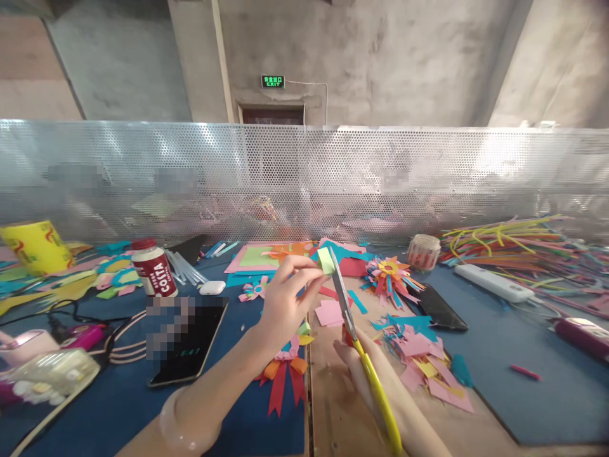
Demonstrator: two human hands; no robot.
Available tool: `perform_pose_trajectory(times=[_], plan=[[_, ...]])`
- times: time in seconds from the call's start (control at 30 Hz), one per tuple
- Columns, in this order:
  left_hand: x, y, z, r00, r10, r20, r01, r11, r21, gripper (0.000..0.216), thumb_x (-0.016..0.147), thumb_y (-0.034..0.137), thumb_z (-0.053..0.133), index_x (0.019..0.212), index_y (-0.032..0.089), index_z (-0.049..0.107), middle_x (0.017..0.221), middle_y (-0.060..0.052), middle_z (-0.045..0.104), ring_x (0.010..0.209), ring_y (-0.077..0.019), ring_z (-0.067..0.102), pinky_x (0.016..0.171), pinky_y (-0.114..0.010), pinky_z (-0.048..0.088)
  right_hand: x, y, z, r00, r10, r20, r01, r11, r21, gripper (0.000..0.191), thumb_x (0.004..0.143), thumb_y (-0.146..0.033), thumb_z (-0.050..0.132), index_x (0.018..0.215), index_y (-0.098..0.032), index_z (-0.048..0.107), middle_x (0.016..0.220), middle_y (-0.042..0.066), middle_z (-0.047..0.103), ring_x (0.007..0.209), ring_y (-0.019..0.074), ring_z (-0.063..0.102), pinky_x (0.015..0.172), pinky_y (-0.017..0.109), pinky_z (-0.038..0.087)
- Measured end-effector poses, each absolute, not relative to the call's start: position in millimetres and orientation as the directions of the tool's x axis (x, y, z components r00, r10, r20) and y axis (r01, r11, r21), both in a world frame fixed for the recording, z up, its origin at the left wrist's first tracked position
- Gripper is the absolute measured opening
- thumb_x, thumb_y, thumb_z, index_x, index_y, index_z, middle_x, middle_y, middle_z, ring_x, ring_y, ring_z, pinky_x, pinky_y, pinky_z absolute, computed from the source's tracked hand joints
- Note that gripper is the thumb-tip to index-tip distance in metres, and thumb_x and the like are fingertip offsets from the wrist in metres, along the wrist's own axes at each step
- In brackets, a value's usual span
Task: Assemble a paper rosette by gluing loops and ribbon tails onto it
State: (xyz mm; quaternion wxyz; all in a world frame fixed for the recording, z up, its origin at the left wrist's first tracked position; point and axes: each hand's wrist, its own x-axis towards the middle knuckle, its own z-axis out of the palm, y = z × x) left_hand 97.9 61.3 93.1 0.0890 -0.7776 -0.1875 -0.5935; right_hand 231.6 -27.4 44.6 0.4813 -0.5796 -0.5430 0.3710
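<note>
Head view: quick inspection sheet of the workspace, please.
Surface: blue mat over wooden table.
Job's things: green paper piece at the blades of yellow scissors.
Clutter: paper scraps, paper flower, bottle, phone, tape roll, paper strips.
Hands: left hand pinches the green paper piece; right hand grips the scissors.
Cables: looped cables left; power strip right.
Surroundings: perforated screen, exit sign, concrete wall.

Green sign (273, 81) over the doorway — "EXIT"; red-capped bottle (153, 268) on the table — "COSTA"

The scissors (367, 368) run off the bottom edge; phone (200, 343) part-blurred.
</note>
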Motion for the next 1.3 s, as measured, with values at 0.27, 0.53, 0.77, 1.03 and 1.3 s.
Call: perform_pose_trajectory(times=[0.27,0.53,0.77,1.03,1.3], plan=[[98.4,61.1,94.1,0.230,0.172,0.958,0.380,-0.922,0.074,0.010,0.082,0.013,0.058,0.087,0.021,0.060,0.087,-0.002,0.056,0.081,-0.0124,0.057,0.072,-0.028,0.049,229.9,-27.3,41.2,0.178,0.977,0.121,0.346,0.053,-0.937,0.024,0.075,-0.043,0.042,0.064,-0.022,0.039,0.058,-0.004,0.036,0.055,0.0133,0.037,0.051,0.022,0.032],[98.0,61.7,94.1,0.228,0.171,0.958,0.381,-0.922,0.074,0.010,0.080,0.012,0.061,0.087,0.019,0.061,0.086,-0.002,0.056,0.082,-0.0116,0.057,0.073,-0.026,0.048,232.1,-26.1,41.5,0.149,0.982,0.117,0.384,0.052,-0.922,0.023,0.078,-0.039,0.040,0.063,-0.021,0.039,0.055,-0.005,0.036,0.051,0.0119,0.036,0.049,0.022,0.029],[96.4,62.4,98.3,0.186,0.205,0.961,0.410,-0.905,0.114,0.005,0.080,0.015,0.061,0.082,0.019,0.061,0.085,-0.001,0.056,0.079,-0.0120,0.057,0.071,-0.027,0.048,237.6,-25.8,40.1,0.220,0.957,0.187,0.477,0.062,-0.877,0.033,0.083,-0.046,0.038,0.064,-0.020,0.044,0.054,-0.003,0.040,0.049,0.0121,0.038,0.045,0.022,0.029],[66.1,89.4,90.5,0.212,0.301,0.930,0.522,-0.839,0.153,0.004,0.081,0.019,0.058,0.078,0.018,0.061,0.084,-0.003,0.058,0.084,-0.0154,0.058,0.073,-0.029,0.049,326.7,33.9,85.7,0.082,0.960,0.268,0.938,0.016,-0.345,0.038,0.082,-0.049,0.049,0.061,-0.017,0.056,0.055,0.002,0.052,0.050,0.0146,0.048,0.045,0.025,0.031],[55.7,117.5,52.9,0.294,0.363,0.884,0.535,-0.829,0.162,0.006,0.084,0.020,0.055,0.081,0.019,0.060,0.084,-0.002,0.055,0.082,-0.0148,0.057,0.074,-0.029,0.048,314.7,154.3,84.9,-0.297,0.922,0.249,0.934,0.335,-0.128,0.030,0.088,-0.034,0.053,0.111,-0.016,0.055,0.113,0.005,0.056,0.096,0.0229,0.057,0.080,0.040,0.050]])
